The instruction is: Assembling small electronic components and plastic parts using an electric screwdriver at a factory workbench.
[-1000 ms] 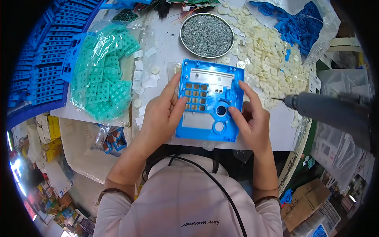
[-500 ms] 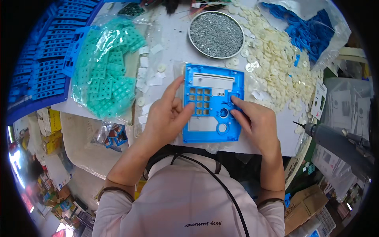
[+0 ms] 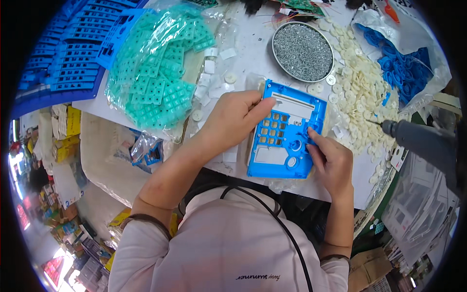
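Note:
A blue plastic housing [image 3: 287,129] lies on the white tabletop in front of me, slightly turned clockwise. It has a grid of square key openings, a pale slotted strip at the top and round openings at the lower right. My left hand [image 3: 241,114] grips its upper left edge, thumb over the face and fingers partly hidden beneath. At the right edge, my right hand [image 3: 334,163] holds it with thumb and forefinger beside the round openings. A round metal dish [image 3: 302,51] full of small screws stands just beyond the housing.
Teal rubber keypads [image 3: 155,82] fill a clear bag at left, beside stacked blue housings [image 3: 78,58]. Cream discs [image 3: 367,82] are heaped at right, near a bag of blue parts [image 3: 404,63]. A grey electric screwdriver [image 3: 418,138] juts in from the right.
My left hand has slid up the housing's left edge toward its top corner. The housing has turned a little clockwise in view. My right hand keeps its hold. The whole view has shifted.

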The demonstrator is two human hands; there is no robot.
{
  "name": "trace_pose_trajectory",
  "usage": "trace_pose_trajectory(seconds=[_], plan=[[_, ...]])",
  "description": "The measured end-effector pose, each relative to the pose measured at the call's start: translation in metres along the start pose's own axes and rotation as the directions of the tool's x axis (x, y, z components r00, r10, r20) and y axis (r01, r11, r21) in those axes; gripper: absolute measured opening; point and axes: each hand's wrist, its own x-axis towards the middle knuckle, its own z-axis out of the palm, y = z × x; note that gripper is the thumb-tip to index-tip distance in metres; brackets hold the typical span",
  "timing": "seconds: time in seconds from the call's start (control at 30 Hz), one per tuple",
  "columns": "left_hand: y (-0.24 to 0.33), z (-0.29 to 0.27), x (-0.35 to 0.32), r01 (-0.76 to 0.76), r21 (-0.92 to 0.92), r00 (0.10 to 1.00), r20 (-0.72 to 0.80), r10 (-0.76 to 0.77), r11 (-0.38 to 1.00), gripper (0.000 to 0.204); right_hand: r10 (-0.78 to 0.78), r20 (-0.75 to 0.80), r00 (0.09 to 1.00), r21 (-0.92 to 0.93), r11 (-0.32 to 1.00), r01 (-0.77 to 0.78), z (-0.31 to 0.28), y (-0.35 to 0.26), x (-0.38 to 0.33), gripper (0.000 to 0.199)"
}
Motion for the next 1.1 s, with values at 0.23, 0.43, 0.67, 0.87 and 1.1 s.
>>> trace_pose_trajectory(seconds=[0.23,0.43,0.67,0.87,1.1], plan=[[0.013,0.006,-0.088,0.027,0.047,0.994,0.108,-0.032,0.999,0.072,0.044,0.005,0.999,-0.050,0.998,-0.044,0.000,-0.006,-0.002,0.036],[0.003,0.015,-0.086,-0.060,0.139,0.995,0.083,0.049,0.988,0.073,0.041,0.016,0.999,-0.083,0.996,-0.039,-0.001,-0.005,-0.001,0.034],[0.019,-0.002,-0.069,-0.133,0.489,0.975,0.223,0.024,0.862,0.067,0.041,0.012,0.999,-0.120,0.992,-0.040,-0.005,-0.010,-0.002,0.031],[0.031,0.021,-0.050,-0.549,0.489,0.833,0.256,0.491,0.677,0.050,0.021,0.015,1.000,-0.070,0.997,-0.020,-0.007,-0.009,0.000,0.031],[0.014,0.030,-0.039,-0.676,0.500,0.735,0.417,0.534,0.541,0.047,0.173,-0.006,0.985,0.264,0.950,-0.165,-0.052,-0.024,-0.021,0.032]])
